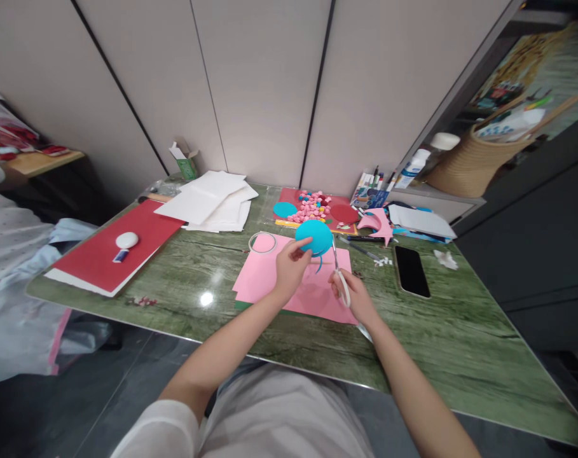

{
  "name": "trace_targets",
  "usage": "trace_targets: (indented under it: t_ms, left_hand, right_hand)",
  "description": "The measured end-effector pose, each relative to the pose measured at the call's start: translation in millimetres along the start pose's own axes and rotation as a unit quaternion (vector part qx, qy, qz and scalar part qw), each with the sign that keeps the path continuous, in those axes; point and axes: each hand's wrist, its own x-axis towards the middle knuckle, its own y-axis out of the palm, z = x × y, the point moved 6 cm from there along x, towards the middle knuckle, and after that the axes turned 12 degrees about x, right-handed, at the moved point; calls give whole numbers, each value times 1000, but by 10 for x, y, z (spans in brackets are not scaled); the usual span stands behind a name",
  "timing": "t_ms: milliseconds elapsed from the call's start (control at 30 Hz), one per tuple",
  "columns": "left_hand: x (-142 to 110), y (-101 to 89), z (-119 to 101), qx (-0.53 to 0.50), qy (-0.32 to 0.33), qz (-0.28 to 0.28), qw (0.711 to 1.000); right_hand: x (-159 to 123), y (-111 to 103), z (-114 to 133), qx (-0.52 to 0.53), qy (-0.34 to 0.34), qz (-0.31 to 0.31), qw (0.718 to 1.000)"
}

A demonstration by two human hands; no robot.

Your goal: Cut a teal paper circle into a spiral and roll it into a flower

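Observation:
A round piece of blue paper (pixel 316 236) is pinched in my left hand (pixel 291 264), raised above the pink paper (pixel 260 273). From its lower edge hangs a thin curled blue strip (pixel 320 264). My right hand (pixel 355 294) is closed on white-handled scissors (pixel 344 289); their blades point away from me and meet the right edge of the blue circle. I cannot tell how far the blades are apart. Beneath both hands lie the pink sheets, with green paper (pixel 289 311) showing under their near edge. A roll of tape (pixel 262 242) rests on their far left corner.
Behind my hands, pink paper pieces (pixel 312 207) cover a red sheet near another blue circle (pixel 285 210). White sheets (pixel 217 197) and red paper (pixel 112 248) lie left. To the right are a phone (pixel 411 271), pink scraps (pixel 377 222) and a marker box (pixel 371 191).

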Motion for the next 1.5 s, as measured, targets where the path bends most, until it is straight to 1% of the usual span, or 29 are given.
trace_targets:
  t_ms: [267, 433, 667, 933, 1067, 1133, 1200, 1233, 1300, 1367, 1500]
  left_hand:
    - [-2, 1, 12, 1, 3, 0, 1000]
    - [0, -6, 4, 1, 2, -4, 1000]
    - [4, -5, 4, 3, 0, -3, 1000]
    - [2, 1, 26, -3, 1, -1, 1000]
    - [3, -3, 40, -8, 1, -1, 1000]
    - [4, -3, 44, -12, -2, 0, 1000]
    - [4, -3, 42, -13, -2, 1, 1000]
    - [5, -3, 39, -13, -1, 1, 1000]
    - [7, -4, 29, -12, 4, 1, 1000]
    - [9, -6, 22, -12, 7, -1, 1000]
    - [11, -4, 22, -13, 1, 1, 1000]
  right_hand:
    - [-4, 6, 15, 9, 4, -4, 1000]
    - [-2, 1, 48, -5, 4, -13, 1000]
    - [7, -23, 16, -26, 6, -22, 999]
    - [13, -44, 32, -51, -8, -20, 998]
    - [26, -64, -4, -37, 3, -27, 999]
    - [39, -91, -38, 1, 15, -37, 999]
    - [60, -164, -74, 84, 19, -65, 994]
    - [73, -224, -90, 140, 14, -87, 986]
    - [97, -383, -126, 260, -6, -136, 956]
    - [120, -549, -189, 353, -10, -169, 920]
    - [155, -735, -389, 450, 68, -164, 875]
